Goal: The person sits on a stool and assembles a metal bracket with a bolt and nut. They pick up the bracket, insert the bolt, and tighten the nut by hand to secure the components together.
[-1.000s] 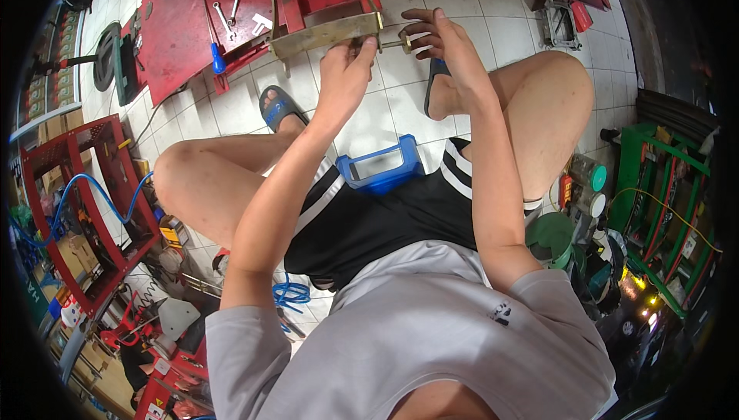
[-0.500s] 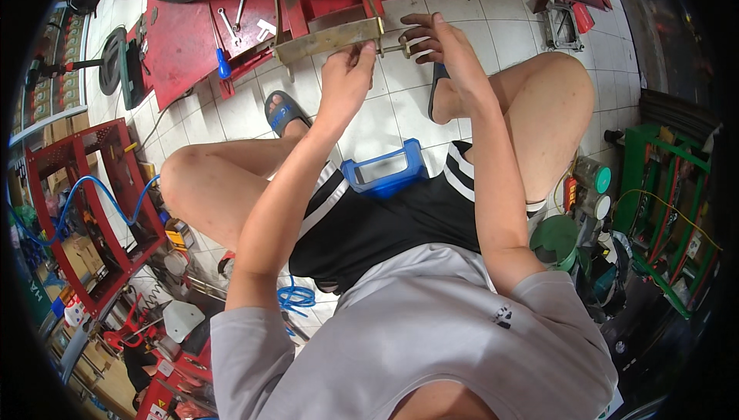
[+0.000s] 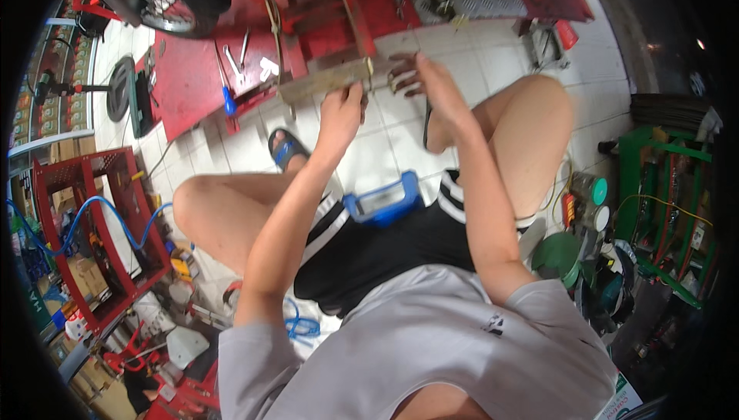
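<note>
A brass-coloured metal crossbar (image 3: 323, 85) spans the frame of the red stand (image 3: 352, 12) in front of me. My left hand (image 3: 342, 116) is closed just below the bar's right end, thumb against fingers; whatever it pinches is hidden. Sticking out to the right of that end is a bolt (image 3: 394, 85), blurred here. My right hand (image 3: 433, 87) reaches around its outer end with fingers bent and spread apart, the fingertips close to it; contact is hard to make out. Dark smudges mark the right fingers.
On the red platform (image 3: 188, 73) lie wrenches (image 3: 233, 64) and a blue-handled screwdriver (image 3: 229, 100). A motorcycle wheel (image 3: 165, 0) stands at the far left. Between my legs sits a blue plastic frame (image 3: 381, 200). A red rack (image 3: 100, 235) is left, a green rack (image 3: 670, 212) right.
The whole view has shifted, so bar and platform appear lower. My right hand's fingers have moved slightly about the bolt's end. My left hand keeps its place by the bar.
</note>
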A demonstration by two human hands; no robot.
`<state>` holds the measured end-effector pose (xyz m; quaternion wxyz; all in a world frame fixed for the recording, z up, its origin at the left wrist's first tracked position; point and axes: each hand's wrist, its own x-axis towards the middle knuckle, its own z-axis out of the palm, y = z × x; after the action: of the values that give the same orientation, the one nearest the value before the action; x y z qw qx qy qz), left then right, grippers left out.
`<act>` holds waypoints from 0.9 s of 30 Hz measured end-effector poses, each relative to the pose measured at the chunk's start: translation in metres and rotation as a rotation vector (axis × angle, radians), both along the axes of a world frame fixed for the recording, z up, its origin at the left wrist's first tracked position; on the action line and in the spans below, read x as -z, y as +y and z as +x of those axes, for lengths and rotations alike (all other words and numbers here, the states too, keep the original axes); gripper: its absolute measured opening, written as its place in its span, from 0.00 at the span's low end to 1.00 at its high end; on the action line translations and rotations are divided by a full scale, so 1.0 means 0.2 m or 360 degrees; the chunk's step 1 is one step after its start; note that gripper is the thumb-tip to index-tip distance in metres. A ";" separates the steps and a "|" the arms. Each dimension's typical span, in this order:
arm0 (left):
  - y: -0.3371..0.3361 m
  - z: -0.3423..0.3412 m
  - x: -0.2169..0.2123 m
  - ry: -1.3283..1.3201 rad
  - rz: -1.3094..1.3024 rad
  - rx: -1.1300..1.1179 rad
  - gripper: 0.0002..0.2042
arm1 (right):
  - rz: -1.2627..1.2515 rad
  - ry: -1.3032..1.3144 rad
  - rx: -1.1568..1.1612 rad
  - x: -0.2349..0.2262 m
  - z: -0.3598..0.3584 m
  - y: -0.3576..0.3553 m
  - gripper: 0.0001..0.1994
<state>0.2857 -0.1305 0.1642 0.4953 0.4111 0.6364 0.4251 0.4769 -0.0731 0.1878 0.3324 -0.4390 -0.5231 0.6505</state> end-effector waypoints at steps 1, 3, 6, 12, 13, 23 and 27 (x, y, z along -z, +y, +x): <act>-0.01 0.00 -0.03 -0.0092 -0.0015 -0.0033 0.12 | -0.0022 0.0030 -0.0016 0.04 -0.01 0.00 0.26; -0.05 -0.03 -0.01 0.0075 0.0180 0.0004 0.12 | -0.0092 0.0160 -0.0009 0.11 -0.05 0.00 0.25; 0.06 0.09 0.16 0.0362 0.0369 0.0187 0.10 | 0.0002 -0.0073 0.0129 0.41 0.13 0.06 0.24; -0.01 0.06 0.01 0.0271 0.0314 0.0053 0.14 | 0.0007 0.0020 -0.0020 0.13 -0.03 0.00 0.23; -0.02 0.05 0.01 0.0249 0.0369 0.0020 0.13 | 0.0011 0.0007 0.0002 0.11 -0.04 -0.01 0.23; -0.05 0.07 -0.06 -0.0424 -0.0016 -0.0065 0.13 | -0.0075 -0.0103 0.0031 -0.02 -0.02 -0.09 0.21; -0.03 0.10 -0.06 -0.0727 -0.0069 -0.0039 0.13 | 0.0059 -0.0027 0.0278 0.03 -0.02 -0.08 0.21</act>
<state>0.3051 -0.1371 0.1768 0.6300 0.2856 0.5217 0.4994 0.4729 -0.0888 0.1820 0.3915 -0.4823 -0.4976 0.6054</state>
